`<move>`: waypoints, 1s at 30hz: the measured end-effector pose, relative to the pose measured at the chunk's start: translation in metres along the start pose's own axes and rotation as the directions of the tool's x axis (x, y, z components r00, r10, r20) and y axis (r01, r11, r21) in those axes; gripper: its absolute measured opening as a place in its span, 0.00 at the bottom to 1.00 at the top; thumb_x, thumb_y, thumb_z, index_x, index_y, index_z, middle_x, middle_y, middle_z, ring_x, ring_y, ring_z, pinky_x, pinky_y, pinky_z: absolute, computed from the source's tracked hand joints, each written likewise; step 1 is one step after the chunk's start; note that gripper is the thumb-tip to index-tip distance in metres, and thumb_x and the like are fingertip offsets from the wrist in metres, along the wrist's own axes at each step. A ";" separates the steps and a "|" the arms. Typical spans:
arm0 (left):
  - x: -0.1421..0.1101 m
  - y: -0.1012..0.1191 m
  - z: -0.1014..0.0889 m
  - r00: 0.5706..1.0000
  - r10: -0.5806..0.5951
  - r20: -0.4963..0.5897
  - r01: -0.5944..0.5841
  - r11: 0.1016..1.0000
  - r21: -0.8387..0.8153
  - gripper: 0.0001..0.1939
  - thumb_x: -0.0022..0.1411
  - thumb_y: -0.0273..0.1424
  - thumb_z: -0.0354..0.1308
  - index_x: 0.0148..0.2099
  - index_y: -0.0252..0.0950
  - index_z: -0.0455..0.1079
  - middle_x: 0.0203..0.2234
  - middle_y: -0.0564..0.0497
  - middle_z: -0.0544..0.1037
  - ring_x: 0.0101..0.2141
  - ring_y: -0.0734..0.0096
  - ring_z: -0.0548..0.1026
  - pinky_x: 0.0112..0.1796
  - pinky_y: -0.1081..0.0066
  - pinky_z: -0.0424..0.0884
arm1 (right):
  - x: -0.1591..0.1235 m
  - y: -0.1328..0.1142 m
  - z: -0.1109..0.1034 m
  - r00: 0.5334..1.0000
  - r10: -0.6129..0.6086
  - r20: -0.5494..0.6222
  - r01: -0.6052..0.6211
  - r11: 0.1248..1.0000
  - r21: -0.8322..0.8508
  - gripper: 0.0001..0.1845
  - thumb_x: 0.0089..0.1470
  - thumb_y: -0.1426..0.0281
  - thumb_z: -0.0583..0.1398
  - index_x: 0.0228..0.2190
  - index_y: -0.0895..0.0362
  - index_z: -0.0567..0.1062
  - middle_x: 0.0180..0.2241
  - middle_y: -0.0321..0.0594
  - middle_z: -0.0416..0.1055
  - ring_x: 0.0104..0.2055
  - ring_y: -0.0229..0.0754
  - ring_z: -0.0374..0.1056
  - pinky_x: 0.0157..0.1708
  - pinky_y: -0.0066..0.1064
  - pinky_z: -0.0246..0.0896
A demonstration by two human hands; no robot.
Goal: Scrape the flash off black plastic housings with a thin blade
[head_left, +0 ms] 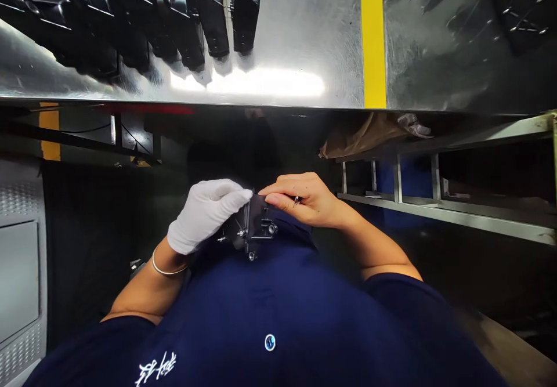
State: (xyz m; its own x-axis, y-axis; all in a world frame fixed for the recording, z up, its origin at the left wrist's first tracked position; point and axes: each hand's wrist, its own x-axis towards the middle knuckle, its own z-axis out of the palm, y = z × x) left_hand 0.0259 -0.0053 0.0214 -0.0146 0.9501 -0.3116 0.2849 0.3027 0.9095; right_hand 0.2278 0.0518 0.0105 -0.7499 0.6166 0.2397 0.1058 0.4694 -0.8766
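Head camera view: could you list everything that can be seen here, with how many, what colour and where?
Black part with shiny fittings: one, black, middle of the view.
Row of black parts: several, overlapping, black, upper left.
Metal bench: one, silvery, across the top.
Yellow strip: one, yellow, on the bench, right of middle.
Brown wrapping: one, brown, below the bench edge, right.
Metal rack: one, grey, right side.
Grey panel: one, grey, left edge.
Shirt: one, navy with white writing, bottom.
Bracelet: one, silvery, left wrist.
Ring: one, metallic, right of middle.
Left grip: one, white-gloved, pinching the black part.
Right grip: one, bare, fingertips by the part's top edge.
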 end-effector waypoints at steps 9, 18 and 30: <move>-0.002 0.001 0.003 0.999 0.026 -0.038 -0.027 1.000 -0.011 0.15 0.53 0.40 0.59 0.20 0.37 0.71 0.16 0.53 0.73 0.19 0.73 0.68 0.22 0.74 0.64 | -0.006 0.002 -0.001 0.976 0.193 -0.103 -0.192 0.981 0.016 0.16 0.59 0.62 0.58 0.45 0.60 0.71 0.30 0.36 0.69 0.29 0.32 0.65 0.28 0.24 0.63; -0.001 0.003 0.005 0.999 0.001 0.035 -0.002 1.000 0.032 0.18 0.51 0.42 0.59 0.17 0.37 0.68 0.13 0.54 0.69 0.18 0.74 0.65 0.20 0.74 0.62 | -0.004 0.000 0.002 0.998 -0.008 -0.065 0.006 0.999 -0.031 0.07 0.59 0.73 0.59 0.30 0.60 0.76 0.26 0.37 0.74 0.26 0.30 0.67 0.27 0.21 0.61; 0.001 -0.003 0.010 0.959 0.019 -0.281 -0.015 1.000 0.019 0.25 0.56 0.45 0.60 0.16 0.38 0.57 0.14 0.57 0.60 0.19 0.77 0.57 0.20 0.73 0.58 | -0.013 -0.004 -0.003 0.970 0.214 -0.115 -0.217 0.976 -0.014 0.13 0.66 0.65 0.49 0.35 0.58 0.70 0.28 0.35 0.67 0.27 0.32 0.64 0.31 0.26 0.62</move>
State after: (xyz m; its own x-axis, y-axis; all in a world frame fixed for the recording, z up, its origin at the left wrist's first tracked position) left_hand 0.0348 -0.0065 0.0153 -0.2782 0.9386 -0.2039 0.3033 0.2873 0.9086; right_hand 0.2388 0.0438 0.0121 -0.6300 0.7711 0.0923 0.2754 0.3330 -0.9018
